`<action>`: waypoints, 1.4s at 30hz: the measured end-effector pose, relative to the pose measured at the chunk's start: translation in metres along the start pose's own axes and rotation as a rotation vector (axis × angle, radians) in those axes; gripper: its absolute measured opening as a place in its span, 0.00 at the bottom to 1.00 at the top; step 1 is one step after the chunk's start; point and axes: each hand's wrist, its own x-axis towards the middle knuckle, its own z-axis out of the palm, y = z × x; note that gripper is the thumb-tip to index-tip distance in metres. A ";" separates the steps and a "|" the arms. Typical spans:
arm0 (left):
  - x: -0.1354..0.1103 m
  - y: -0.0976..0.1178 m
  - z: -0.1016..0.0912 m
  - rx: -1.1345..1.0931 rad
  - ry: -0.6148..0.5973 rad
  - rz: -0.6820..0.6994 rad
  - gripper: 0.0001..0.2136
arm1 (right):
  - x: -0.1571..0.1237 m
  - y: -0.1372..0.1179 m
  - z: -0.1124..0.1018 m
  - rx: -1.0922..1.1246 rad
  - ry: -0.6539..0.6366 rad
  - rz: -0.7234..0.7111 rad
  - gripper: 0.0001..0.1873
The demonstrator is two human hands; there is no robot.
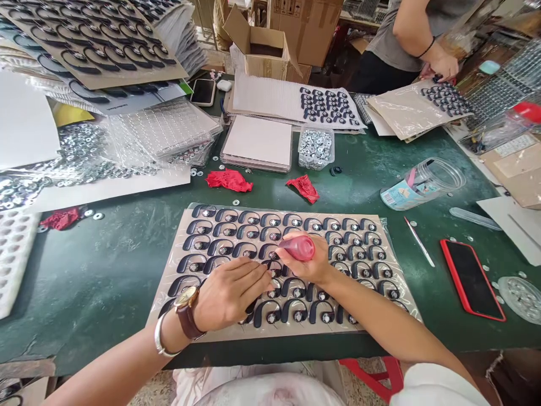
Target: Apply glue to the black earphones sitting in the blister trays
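A cardboard sheet (393, 265) covered in clear film lies in front of me on the green table (105, 270). It carries several rows of black ear-hook parts (355, 248) with shiny round centres. My left hand (230, 293), with a watch and bangle on the wrist, rests flat on the parts at the sheet's lower middle, fingers stretched out. My right hand (306, 265) is closed around a small pink squeeze bottle (299, 247), held over the middle rows, tip pointing left.
Red cloth scraps (228, 180) lie beyond the sheet. A clear tub of metal washers (316, 146), stacked card sheets (257, 144) and a plastic jar (422, 183) stand further back. A red-cased phone (471, 279) lies right. Another person's hand (443, 65) works at far right.
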 end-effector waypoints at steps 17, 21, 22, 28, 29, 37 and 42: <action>0.001 -0.004 -0.002 -0.054 -0.030 -0.007 0.11 | 0.000 0.000 -0.001 0.004 0.044 -0.034 0.06; 0.002 -0.006 -0.002 -0.099 -0.016 -0.029 0.12 | 0.000 0.000 -0.002 -0.004 0.023 -0.025 0.07; 0.003 -0.007 -0.002 -0.119 -0.011 -0.038 0.12 | 0.000 0.000 -0.002 -0.003 0.021 -0.028 0.07; 0.009 -0.014 -0.005 -0.244 0.054 -0.161 0.07 | 0.001 -0.003 -0.002 0.039 0.013 -0.007 0.06; 0.011 -0.015 -0.006 -0.262 0.060 -0.180 0.07 | 0.001 -0.004 -0.002 0.043 0.006 0.008 0.06; 0.015 -0.026 -0.007 -0.372 0.045 -0.276 0.05 | 0.000 -0.002 0.001 0.081 0.003 -0.029 0.06; 0.016 -0.036 -0.006 -0.387 0.065 -0.362 0.05 | -0.001 -0.001 0.002 0.101 -0.032 -0.015 0.07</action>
